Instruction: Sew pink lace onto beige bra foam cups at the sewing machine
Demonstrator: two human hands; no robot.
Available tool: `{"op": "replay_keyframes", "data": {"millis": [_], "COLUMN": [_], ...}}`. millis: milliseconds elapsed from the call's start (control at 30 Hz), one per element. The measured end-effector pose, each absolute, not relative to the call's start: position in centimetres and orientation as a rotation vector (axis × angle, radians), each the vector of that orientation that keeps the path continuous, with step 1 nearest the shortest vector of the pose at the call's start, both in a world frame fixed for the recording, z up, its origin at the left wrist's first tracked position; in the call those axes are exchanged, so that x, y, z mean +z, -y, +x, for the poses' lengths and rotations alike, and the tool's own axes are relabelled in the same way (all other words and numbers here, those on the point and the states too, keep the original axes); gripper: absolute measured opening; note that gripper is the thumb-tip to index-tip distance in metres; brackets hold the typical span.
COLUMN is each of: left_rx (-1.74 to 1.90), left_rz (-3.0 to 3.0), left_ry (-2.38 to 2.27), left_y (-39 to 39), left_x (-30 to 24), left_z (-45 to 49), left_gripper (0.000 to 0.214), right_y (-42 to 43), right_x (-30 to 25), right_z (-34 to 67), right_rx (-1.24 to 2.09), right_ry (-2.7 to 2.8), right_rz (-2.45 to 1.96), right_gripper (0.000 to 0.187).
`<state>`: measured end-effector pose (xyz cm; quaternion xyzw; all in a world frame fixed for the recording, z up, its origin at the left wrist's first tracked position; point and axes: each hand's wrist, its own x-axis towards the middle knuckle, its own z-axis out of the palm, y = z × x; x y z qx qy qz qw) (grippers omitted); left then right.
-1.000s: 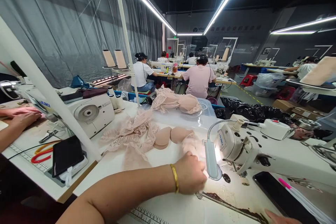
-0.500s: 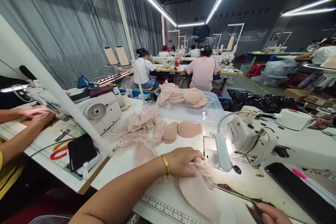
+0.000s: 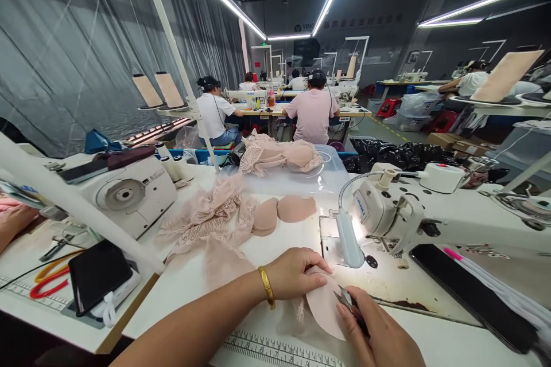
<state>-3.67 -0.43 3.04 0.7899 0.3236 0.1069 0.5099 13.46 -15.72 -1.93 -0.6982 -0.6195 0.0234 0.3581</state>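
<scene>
At the lower centre of the frame, the left hand pinches the upper end of a beige cup piece; the right hand, lower right of centre, is clamped around dark snips. Whether the blades touch fabric is hard to tell. Good handling probably means keeping the edge taut and the left hand clear of the points.

At four o'clock, the near machine is showing JUKI; at eleven, a far machine is bearing JUKI too. Just past twelve, the wall is displaying YING beside blurred characters. At six, a ruler is carrying numbers, including 6 and 7
</scene>
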Motion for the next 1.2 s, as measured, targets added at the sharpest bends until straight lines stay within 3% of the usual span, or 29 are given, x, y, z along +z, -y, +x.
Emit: {"op": "replay_keyframes", "data": {"millis": [467, 1200], "left_rx": [0.303, 0.325], "left_rz": [1.514, 1.264], "left_ry": [-0.761, -0.822], "left_y": [0.7, 1.4], "left_x": [2.2, 2.8], "left_z": [-3.3, -2.7], "left_gripper": [0.037, 0.032], "right_y": [14.6, 14.4], "right_x": [-2.9, -3.5], "right_z": [14.2, 13.3], "right_rx": [-0.147, -0.195], "right_ry": [1.682, 1.553], "right_rz": [-1.77, -1.801], "right_gripper": [0.035, 0.043]}}
